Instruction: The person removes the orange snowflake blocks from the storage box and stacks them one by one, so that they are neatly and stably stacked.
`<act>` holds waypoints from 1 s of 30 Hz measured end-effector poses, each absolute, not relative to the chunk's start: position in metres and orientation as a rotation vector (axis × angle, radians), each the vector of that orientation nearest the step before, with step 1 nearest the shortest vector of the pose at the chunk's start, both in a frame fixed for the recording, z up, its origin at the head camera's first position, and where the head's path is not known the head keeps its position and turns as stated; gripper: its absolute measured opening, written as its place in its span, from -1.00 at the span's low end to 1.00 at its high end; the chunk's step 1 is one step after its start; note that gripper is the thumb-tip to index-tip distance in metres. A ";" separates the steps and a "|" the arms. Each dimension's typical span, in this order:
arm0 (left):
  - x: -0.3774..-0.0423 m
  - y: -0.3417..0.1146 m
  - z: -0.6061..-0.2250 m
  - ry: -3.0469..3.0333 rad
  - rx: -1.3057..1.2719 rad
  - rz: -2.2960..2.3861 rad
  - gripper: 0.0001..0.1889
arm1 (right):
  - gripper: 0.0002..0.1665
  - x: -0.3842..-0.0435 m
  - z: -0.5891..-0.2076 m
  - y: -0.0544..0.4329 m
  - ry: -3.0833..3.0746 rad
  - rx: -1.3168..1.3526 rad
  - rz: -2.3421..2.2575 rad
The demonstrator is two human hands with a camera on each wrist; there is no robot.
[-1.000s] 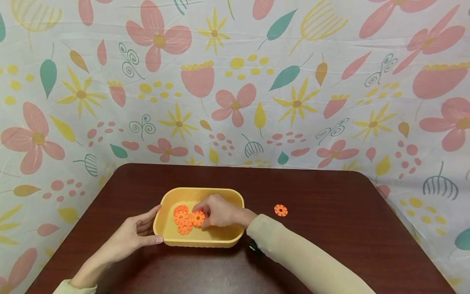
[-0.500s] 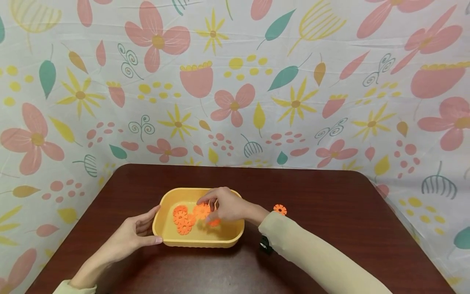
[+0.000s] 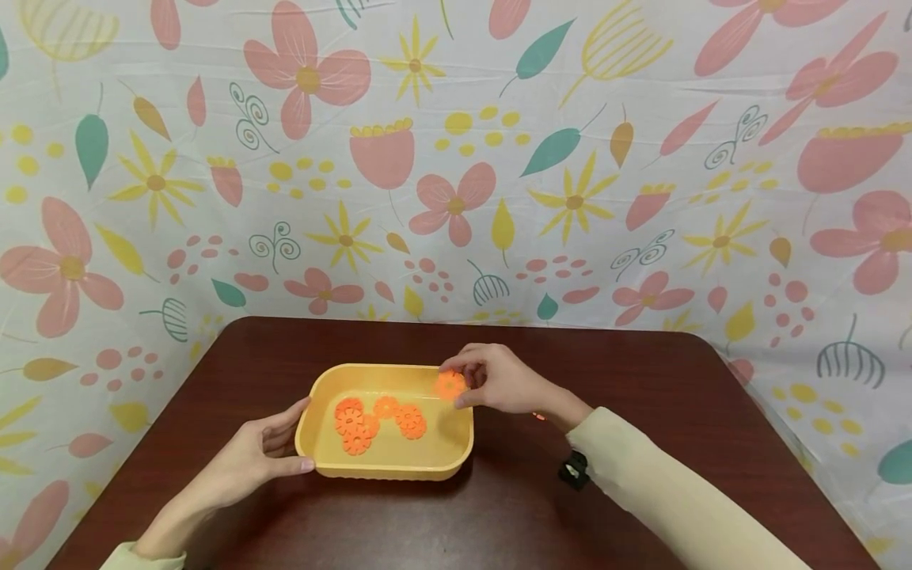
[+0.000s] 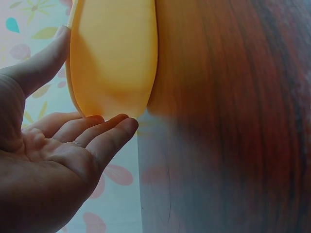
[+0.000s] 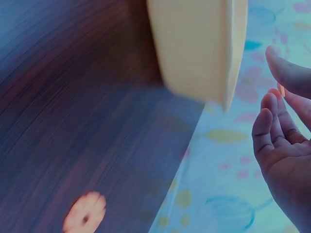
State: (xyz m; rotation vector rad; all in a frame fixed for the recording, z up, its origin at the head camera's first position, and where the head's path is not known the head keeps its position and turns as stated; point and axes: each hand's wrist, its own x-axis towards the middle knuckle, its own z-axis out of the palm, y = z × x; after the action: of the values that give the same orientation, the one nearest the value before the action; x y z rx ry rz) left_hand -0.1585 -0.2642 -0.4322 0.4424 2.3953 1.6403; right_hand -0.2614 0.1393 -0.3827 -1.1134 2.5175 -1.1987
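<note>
A yellow plastic bin (image 3: 388, 473) sits on the table with several orange notched building discs (image 3: 357, 440) lying inside. My left hand (image 3: 245, 459) holds its left end, thumb at the near corner and fingers along the side. In the left wrist view the fingertips (image 4: 127, 125) meet the bin's end wall. Over the bin's far right corner, my right hand (image 3: 502, 381) pinches one orange building disc (image 3: 450, 385) between thumb and fingers. The right wrist view shows only a thin edge of that disc.
Another orange disc (image 5: 90, 211) lies on the dark wooden table (image 3: 606, 364) right of the bin, mostly hidden by my right wrist in the head view. A flower-patterned cloth (image 3: 456, 119) hangs behind the table.
My right hand has risen from the bin's middle and moved right to its far right corner, carrying a disc. The discs inside now show more spread out. My left hand has stayed put.
</note>
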 end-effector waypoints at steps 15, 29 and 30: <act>-0.157 -0.266 -0.433 2.412 0.426 1.630 -0.04 | -0.48 -0.263 -0.415 0.242 2.696 -0.854 -1.189; -0.157 -0.265 -0.434 2.415 0.450 1.629 -0.05 | -0.45 -0.263 -0.441 0.282 2.710 -0.786 -1.159; -0.157 -0.265 -0.435 2.414 0.451 1.629 -0.05 | -0.45 -0.263 -0.441 0.282 2.709 -0.786 -1.157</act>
State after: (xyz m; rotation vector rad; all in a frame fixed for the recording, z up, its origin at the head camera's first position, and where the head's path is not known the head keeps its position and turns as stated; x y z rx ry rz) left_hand -0.1569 -0.2651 -0.4345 0.4508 2.4142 1.6294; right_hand -0.2631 0.2824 -0.4414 -0.7863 2.7092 -1.1569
